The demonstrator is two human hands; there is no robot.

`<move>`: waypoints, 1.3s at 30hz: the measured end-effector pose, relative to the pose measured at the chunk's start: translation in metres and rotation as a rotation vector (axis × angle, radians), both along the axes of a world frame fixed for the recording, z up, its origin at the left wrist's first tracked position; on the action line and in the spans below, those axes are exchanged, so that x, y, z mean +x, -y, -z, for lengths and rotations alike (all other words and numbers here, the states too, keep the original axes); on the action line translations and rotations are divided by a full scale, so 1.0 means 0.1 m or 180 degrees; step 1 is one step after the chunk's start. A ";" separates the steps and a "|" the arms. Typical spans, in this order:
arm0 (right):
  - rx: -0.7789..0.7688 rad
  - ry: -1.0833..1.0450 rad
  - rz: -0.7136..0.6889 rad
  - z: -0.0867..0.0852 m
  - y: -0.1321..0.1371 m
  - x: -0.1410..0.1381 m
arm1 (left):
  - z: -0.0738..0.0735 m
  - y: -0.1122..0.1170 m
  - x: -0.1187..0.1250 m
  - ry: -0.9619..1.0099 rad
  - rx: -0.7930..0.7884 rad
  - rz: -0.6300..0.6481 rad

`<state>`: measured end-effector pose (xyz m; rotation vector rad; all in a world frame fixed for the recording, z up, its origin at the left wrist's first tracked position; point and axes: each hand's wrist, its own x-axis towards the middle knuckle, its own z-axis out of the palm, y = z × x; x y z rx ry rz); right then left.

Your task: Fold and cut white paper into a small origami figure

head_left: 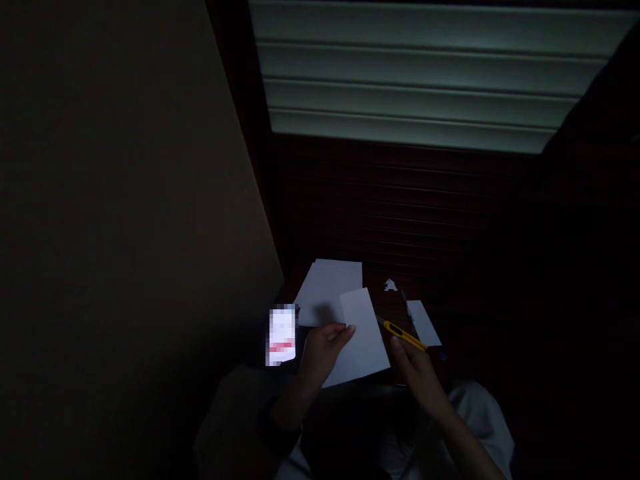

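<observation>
Pinched in the left hand (pixel 323 350), the white sheet (pixel 367 340) lay toward the tabletop's (pixel 387 303) near edge; the right hand (pixel 414 367) grasped a yellow cutter (pixel 403 334). With its tip just beside the sheet, a slip could have nicked the paper.

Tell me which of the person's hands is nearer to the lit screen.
Left. The left hand is just right of the lit screen, gripping a white sheet; the right hand is farther right, past that sheet, holding a yellow cutter.
</observation>
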<state>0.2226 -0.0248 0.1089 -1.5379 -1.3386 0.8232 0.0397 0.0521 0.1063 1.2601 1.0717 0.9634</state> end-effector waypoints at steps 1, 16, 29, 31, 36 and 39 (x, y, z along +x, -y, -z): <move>0.0064 -0.0033 0.0038 -0.02 -0.02 -0.01 | -0.01 0.02 0.01 0.0030 -0.0054 0.0041; -0.0102 -0.0549 0.0314 0.12 -0.06 -0.05 | -0.11 0.15 0.02 0.0486 -0.0518 0.0675; 0.0553 0.1601 -0.1147 -0.25 -0.11 0.06 | -0.44 0.01 -0.08 -0.1650 0.2288 0.1491; 0.0569 0.1648 -0.1212 -0.28 -0.11 0.03 | -0.40 0.02 -0.08 -0.1981 0.2286 0.1653; 0.0394 0.1274 -0.1293 -0.40 -0.06 0.00 | -0.38 0.06 -0.09 -0.2011 0.2066 0.1568; 0.0201 0.1027 -0.1383 -0.45 -0.02 0.04 | -0.40 0.06 -0.11 -0.1827 0.1882 0.1653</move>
